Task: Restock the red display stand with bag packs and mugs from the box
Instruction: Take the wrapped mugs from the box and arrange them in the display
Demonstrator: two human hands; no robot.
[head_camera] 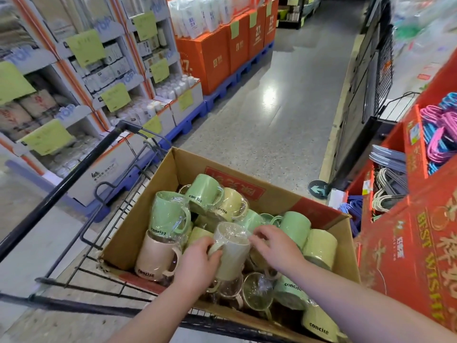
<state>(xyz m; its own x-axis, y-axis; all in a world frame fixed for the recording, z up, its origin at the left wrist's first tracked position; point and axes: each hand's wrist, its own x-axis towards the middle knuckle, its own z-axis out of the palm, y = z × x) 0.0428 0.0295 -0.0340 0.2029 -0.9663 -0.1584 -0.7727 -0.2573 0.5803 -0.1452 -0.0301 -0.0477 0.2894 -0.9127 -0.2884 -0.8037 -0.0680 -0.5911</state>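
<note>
Left hand point(197, 264) grips yellow mug point(231, 253) upright, mouth up; right hand point(275, 248) touches it.

Bright overhead light glares on the floor point(269, 92); wide-angle edges bend and blur.

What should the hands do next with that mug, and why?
Probably lift the wrapped pale mug straight up out of the box: the left hand grips its side, the right hand touches its wrapped rim, and the red display stand is close on the right.
</note>
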